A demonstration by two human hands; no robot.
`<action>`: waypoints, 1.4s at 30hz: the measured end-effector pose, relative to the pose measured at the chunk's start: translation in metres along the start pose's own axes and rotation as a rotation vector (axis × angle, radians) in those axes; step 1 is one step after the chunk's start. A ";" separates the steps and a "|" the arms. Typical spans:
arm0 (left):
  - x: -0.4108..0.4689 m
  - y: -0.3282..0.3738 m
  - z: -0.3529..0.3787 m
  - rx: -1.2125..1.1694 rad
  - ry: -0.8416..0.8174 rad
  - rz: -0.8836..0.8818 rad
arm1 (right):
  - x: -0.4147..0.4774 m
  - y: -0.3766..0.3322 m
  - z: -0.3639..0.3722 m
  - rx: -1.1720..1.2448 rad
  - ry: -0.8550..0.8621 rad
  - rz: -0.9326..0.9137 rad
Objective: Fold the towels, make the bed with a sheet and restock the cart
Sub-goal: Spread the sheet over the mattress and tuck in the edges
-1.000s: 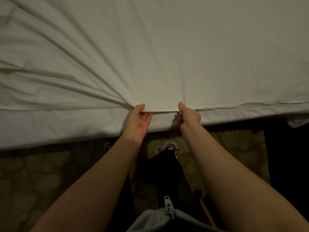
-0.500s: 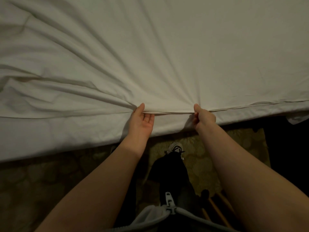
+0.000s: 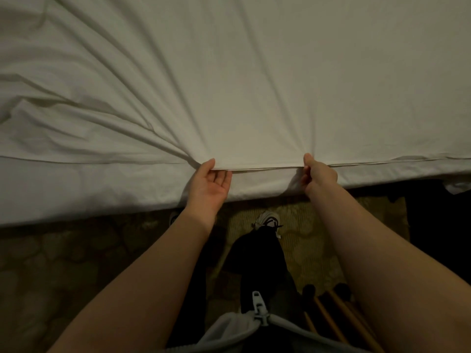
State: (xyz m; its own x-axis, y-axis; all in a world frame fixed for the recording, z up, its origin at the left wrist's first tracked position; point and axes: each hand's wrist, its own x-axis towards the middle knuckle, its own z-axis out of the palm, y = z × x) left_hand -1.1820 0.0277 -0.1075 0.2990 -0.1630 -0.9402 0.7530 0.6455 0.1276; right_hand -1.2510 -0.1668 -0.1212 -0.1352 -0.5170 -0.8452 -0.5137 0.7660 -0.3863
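White sheet point(image 3: 254, 85) spread over bed, hem at its near edge | left hand point(image 3: 207, 186) pinches hem, palm up | right hand point(image 3: 318, 174) pinches hem nearby | creases fan leftward

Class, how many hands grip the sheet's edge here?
2. The left hand pinches the sheet at its near edge; the right hand pinches the same edge further right. Neither is hidden.

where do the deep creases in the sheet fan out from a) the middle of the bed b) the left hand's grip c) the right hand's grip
b: the creases in the sheet converge on the left hand pinching its edge, while the cloth by the right hand lies far smoother.
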 end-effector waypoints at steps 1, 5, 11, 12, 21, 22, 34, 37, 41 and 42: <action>-0.001 0.000 -0.001 0.003 -0.003 0.003 | 0.000 0.000 0.000 0.002 -0.006 -0.001; 0.003 0.003 -0.005 0.072 0.013 0.052 | -0.001 -0.001 0.001 0.021 -0.016 0.011; 0.012 0.000 -0.005 0.109 0.039 0.123 | -0.005 0.009 -0.003 0.165 -0.145 0.060; 0.013 -0.001 -0.005 0.103 0.040 0.130 | -0.008 0.012 -0.004 0.189 -0.208 0.090; 0.012 -0.004 -0.006 0.210 0.029 0.217 | -0.089 0.078 0.084 0.195 -0.625 0.286; 0.012 -0.003 -0.006 0.245 0.026 0.230 | -0.089 0.082 0.090 0.235 -0.562 0.252; 0.002 0.075 -0.007 0.040 -0.195 0.013 | -0.084 0.090 0.092 0.143 -0.188 -0.077; 0.001 0.095 -0.029 0.034 -0.209 -0.011 | -0.083 0.091 0.093 0.177 -0.150 -0.099; 0.002 0.112 -0.053 0.077 -0.163 -0.012 | -0.088 0.096 0.096 0.172 -0.128 -0.092; 0.002 0.114 -0.056 0.083 -0.164 -0.005 | -0.088 0.098 0.097 0.181 -0.129 -0.078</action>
State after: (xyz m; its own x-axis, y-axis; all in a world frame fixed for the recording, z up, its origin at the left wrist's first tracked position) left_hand -1.1284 0.1435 -0.1122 0.3817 -0.2893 -0.8778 0.7982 0.5820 0.1553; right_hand -1.2074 -0.0093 -0.1200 0.0143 -0.5330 -0.8460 -0.3560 0.7879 -0.5025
